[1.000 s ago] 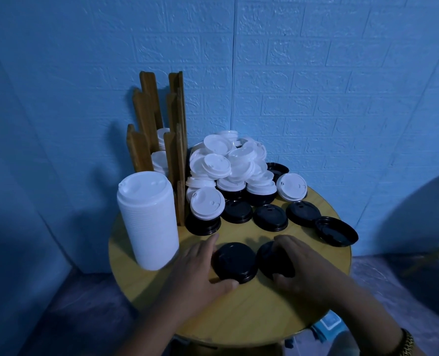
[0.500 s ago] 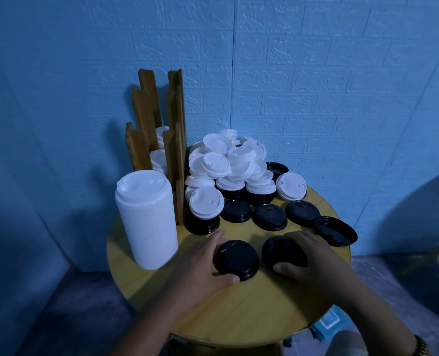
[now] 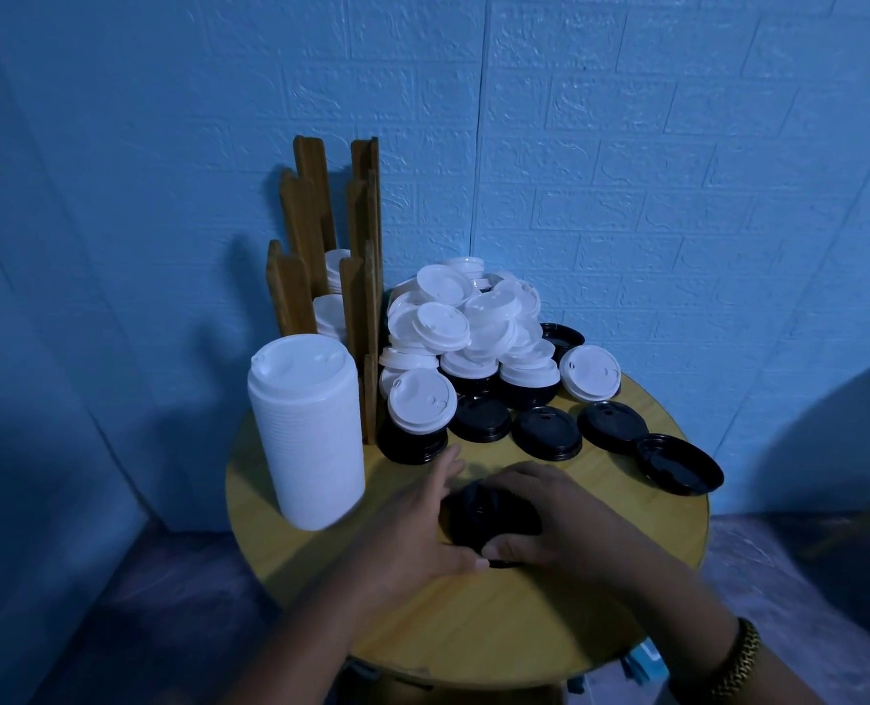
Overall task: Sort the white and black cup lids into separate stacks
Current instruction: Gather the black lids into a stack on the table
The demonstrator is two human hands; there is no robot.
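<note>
Left hand (image 3: 412,531): fingers extended along the far-left rim of the black lids (image 3: 488,511), thumb along the near rim; it brackets them from the left.
Right hand (image 3: 565,526): fingers curled over the top and right side of the same lids, thumb at the near rim, close to the left thumb.
Task item position: directly between the two hands, resting on the table (image 3: 626,602).
Axis: the lids are round and lie flat; no long axis applies.
Seating: whether the upper lid is nested squarely on the lower one cannot be told; the right hand covers it.
Next supply: loose black lids (image 3: 547,432) lie just beyond the fingertips, most of them on the right hand's side; the right hand is judged the nearer.
Mixed pile (image 3: 473,323): farther beyond both hands.
White stack (image 3: 310,435): upright, just to the left of the left hand.
Change from earlier frames: two black lids lay side by side, one under each hand; the hands have closed together and the lids now read as one dark mass.
</note>
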